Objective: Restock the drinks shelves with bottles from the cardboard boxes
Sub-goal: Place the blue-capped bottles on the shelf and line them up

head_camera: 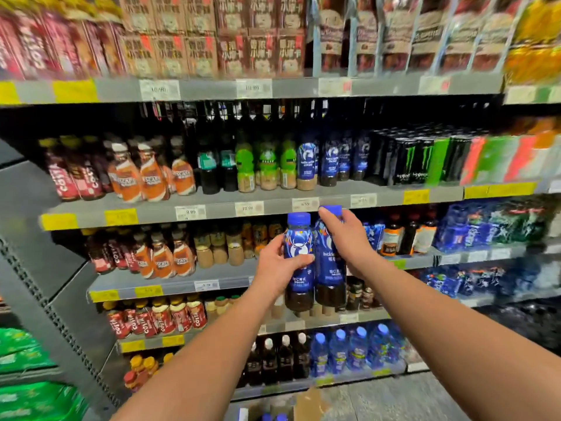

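Shelves (212, 208): grey, several tiers, packed w/ drinks; price tags along front edges.
Cardboard box (306, 404): bottom of view, below the arms; blue caps show beside it.
R bottle (329, 281): blue label + cap, upright, in front of mid shelf.
L bottle (298, 238): same kind, just beside it.
R hand (349, 238): fingers wrapped round R bottle's upper part.
L hand (276, 268): grips L bottle mid-body, thumb across front.

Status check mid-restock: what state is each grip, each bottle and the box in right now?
left grip, holds the left blue bottle at mid-body
right grip, holds the right blue bottle near its neck
left blue bottle, upright, capped, off the shelf
right blue bottle, upright, capped, off the shelf
cardboard box, open, blue caps showing inside
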Demonstrator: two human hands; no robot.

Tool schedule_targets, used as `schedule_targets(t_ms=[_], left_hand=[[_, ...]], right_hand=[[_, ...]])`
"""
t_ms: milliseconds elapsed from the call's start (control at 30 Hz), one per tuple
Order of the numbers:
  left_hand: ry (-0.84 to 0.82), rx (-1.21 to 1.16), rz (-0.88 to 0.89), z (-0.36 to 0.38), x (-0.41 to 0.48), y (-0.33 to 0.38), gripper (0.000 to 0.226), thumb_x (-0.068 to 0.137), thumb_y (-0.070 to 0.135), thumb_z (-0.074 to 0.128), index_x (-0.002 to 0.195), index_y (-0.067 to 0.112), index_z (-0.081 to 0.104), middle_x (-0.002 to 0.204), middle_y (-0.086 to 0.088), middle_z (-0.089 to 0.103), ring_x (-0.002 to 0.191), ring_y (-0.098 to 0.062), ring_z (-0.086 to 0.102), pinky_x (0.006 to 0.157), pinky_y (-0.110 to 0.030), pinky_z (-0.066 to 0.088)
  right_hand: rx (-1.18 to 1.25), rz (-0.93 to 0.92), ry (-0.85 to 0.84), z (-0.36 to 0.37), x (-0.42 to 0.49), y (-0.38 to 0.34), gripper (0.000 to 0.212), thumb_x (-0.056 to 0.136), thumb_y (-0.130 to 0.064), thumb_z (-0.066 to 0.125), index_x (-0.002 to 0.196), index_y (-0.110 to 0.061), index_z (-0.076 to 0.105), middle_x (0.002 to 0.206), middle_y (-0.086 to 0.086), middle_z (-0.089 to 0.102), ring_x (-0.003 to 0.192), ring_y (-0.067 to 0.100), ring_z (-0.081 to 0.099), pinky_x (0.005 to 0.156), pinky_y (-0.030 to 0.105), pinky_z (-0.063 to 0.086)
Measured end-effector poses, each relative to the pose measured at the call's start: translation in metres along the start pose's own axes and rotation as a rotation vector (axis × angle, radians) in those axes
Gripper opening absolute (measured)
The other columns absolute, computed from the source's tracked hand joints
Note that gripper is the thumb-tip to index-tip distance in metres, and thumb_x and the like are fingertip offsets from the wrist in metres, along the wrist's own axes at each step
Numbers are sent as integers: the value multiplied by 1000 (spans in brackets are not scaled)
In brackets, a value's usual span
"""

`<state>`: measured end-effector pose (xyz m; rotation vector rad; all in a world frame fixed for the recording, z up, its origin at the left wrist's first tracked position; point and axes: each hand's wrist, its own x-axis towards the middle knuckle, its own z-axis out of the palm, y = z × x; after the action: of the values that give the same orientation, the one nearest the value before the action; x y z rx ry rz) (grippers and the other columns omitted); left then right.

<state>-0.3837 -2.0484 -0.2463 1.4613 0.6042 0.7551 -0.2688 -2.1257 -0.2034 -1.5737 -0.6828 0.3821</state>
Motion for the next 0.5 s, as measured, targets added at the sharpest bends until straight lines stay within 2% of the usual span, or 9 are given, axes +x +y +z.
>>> schedule_targets(t_ms=[133, 267, 400, 500], left_hand=[[-23, 0, 48, -4, 36, 22, 40, 69, -5, 78, 96, 20, 63, 96, -5, 71, 84, -18, 65, 87, -40, 54], [-101, -29, 83, 2, 72, 44, 39, 71, -7, 75, 98, 18, 62, 95, -4, 69, 83, -15, 63, 84, -33, 53], [-165, -19, 78, 17, 95, 45, 38, 71, -3, 77, 95, 21, 62, 94, 1, 70, 83, -14, 65, 78, -29, 53], [-197, -22, 67, 32, 110, 44, 37, 72, -3, 76, 94, 23, 62, 92, 3, 70, 82, -13, 65, 76, -27, 54]], right_hand=[[-18, -6, 32, 6, 24, -20, 24, 91, -41, 58, 96, -18, 55, 92, 1, 60, 82, 15, 58, 71, 31, 42], [-4, -42, 96, 2, 53, -34, 28, 91, -39, 59, 102, -14, 63, 90, -3, 64, 77, 8, 59, 63, 20, 43], [37, 6, 128, -9, 77, -28, 31, 86, -46, 63, 97, -17, 64, 100, 6, 69, 93, 23, 67, 81, 41, 53], [36, 15, 157, -21, 94, -23, 27, 87, -45, 63, 96, -19, 63, 99, 5, 68, 92, 23, 66, 82, 40, 52]])
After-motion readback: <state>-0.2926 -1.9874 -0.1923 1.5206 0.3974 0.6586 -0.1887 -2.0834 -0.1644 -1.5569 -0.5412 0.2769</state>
